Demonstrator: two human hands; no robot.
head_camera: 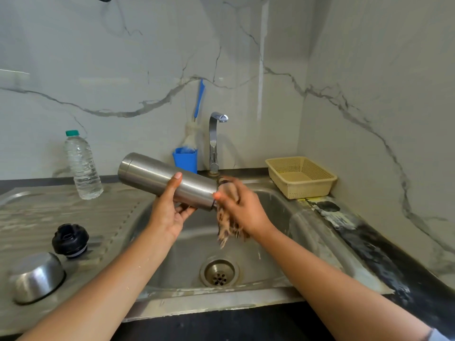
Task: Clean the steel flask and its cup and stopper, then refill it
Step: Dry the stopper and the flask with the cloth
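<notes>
The left hand is wrapped around the brushed steel cylindrical flask, thumb on top and fingers curled beneath, holding it tilted over the stainless steel sink basin with its base up and to the left. The right hand is closed on a frayed brownish fibre scrubber pressed against the flask's lower end, where the mouth is hidden. Below and left of the left forearm, the black plastic stopper and the steel cup, mouth down, rest on the ribbed drainboard. Beyond the left hand stands a clear plastic water bottle with a green cap, holding water. Behind the flask a blue holder contains a blue-handled brush. Beyond the right hand sits a beige perforated basket. No writing is legible.
</notes>
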